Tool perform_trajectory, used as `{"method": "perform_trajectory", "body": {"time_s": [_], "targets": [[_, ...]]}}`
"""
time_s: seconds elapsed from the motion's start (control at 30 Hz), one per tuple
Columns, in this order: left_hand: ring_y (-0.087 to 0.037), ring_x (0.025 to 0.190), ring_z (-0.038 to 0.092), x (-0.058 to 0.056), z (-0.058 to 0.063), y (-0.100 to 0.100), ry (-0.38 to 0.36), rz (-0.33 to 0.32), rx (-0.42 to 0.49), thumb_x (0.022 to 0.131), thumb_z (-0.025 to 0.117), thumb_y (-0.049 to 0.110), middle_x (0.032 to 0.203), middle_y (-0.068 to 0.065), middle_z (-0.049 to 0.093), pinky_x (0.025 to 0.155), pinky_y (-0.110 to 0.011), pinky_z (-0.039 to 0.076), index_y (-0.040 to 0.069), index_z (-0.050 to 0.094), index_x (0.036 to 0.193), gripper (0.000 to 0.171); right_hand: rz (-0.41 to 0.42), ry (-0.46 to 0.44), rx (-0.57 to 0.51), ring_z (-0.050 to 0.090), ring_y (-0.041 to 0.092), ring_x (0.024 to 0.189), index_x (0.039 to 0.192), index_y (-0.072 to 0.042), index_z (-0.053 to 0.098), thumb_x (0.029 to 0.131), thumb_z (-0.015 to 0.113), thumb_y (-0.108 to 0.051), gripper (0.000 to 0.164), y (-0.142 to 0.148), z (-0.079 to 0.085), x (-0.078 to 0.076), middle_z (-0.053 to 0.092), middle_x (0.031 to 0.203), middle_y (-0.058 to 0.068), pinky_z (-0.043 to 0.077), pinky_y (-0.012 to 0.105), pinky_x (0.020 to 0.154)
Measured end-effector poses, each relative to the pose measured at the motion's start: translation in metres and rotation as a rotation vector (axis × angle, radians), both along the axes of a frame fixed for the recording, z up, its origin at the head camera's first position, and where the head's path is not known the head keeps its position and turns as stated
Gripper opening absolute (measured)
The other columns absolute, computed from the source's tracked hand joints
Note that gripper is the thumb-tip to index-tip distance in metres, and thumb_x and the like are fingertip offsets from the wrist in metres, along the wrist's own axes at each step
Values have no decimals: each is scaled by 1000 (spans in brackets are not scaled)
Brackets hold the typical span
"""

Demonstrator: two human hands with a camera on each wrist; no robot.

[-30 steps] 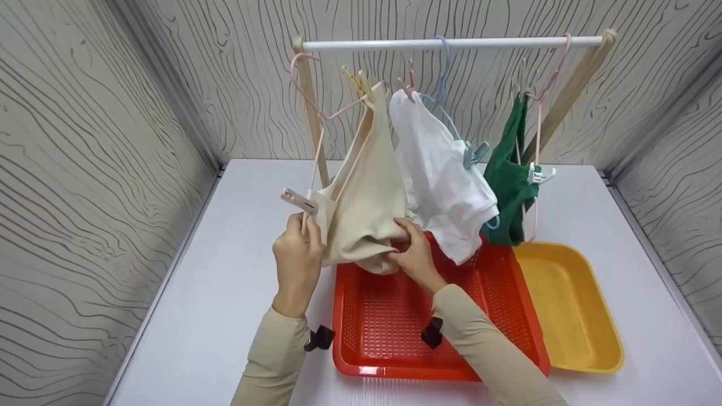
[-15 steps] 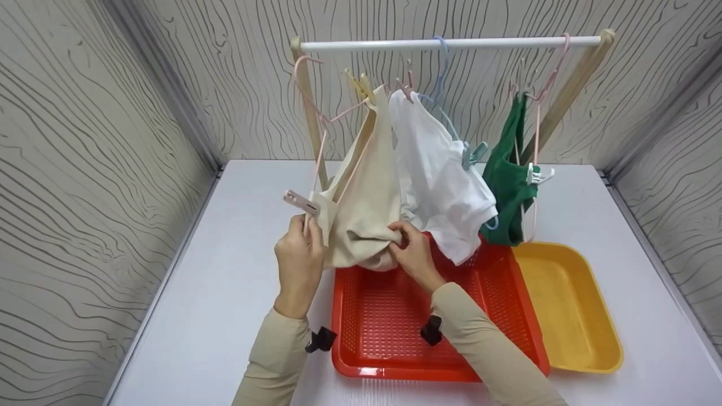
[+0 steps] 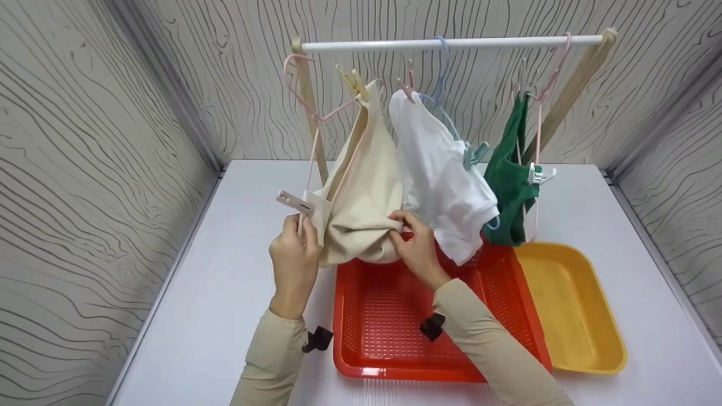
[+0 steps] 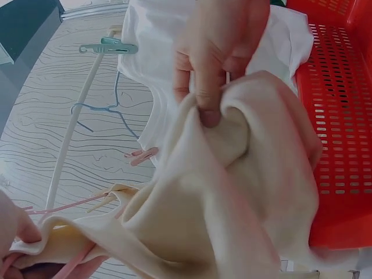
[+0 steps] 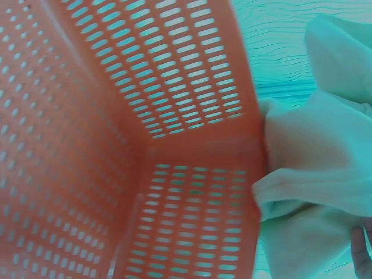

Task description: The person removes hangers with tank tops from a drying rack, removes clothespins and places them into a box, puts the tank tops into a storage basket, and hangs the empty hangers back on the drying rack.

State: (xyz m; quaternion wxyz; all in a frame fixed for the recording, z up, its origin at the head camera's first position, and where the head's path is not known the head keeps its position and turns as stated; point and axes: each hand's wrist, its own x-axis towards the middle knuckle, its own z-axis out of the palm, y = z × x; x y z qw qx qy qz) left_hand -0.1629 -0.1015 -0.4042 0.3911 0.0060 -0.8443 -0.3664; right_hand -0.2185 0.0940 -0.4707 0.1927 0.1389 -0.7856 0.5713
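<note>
A cream cloth garment [image 3: 366, 175] hangs from a pink hanger [image 3: 312, 155], clipped at the top by a yellow clothespin [image 3: 354, 83] and at the lower left by a pale pink clothespin [image 3: 294, 202]. My left hand [image 3: 294, 256] grips the hanger's lower end together with the garment's edge, just below the pale clothespin. On the garment's right side my right hand [image 3: 418, 245] pinches a fold of the fabric between thumb and fingers. The left wrist view shows that pinch from the side, with the bunched garment [image 4: 232, 192] below the fingers.
A white garment [image 3: 440, 175] and a green garment [image 3: 510, 175] hang to the right from the rack's white rod [image 3: 451, 43]. Underneath is a red perforated basket [image 3: 440, 369], with a yellow tray [image 3: 581, 304] on its right, both on a white table [image 3: 214, 282].
The garment's lower right part has been lifted slightly and bunched by the right hand. Hanger and left hand have shifted a little to the left.
</note>
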Motion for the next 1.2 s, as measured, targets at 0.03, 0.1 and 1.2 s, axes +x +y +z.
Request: {"method": "perform_trajectory", "body": {"time_s": [0.03, 0.1, 1.2], "targets": [[-16, 49, 46, 0, 0, -1, 1, -1, -1, 91, 53, 1, 53, -14, 56, 45, -35, 44, -7, 59, 86, 12, 1, 8, -8, 62, 10, 86, 98, 3, 65, 81, 62, 9, 19, 0, 3, 1, 68, 95, 18, 53, 15, 70], [-16, 49, 46, 0, 0, -1, 3, -3, -3, 91, 53, 1, 54, -15, 56, 45, -35, 43, -8, 59, 86, 11, 2, 31, -19, 61, 9, 86, 98, 3, 66, 82, 62, 9, 18, -1, 8, 2, 68, 95, 18, 53, 16, 71], [-16, 50, 53, 3, 4, -8, -32, -43, 9, 93, 52, 3, 60, -18, 65, 45, -30, 46, -8, 61, 87, 15, -5, 16, -215, 57, 3, 77, 105, 11, 64, 83, 64, 8, 22, 31, 90, 42, 63, 88, -21, 51, 13, 73]]}}
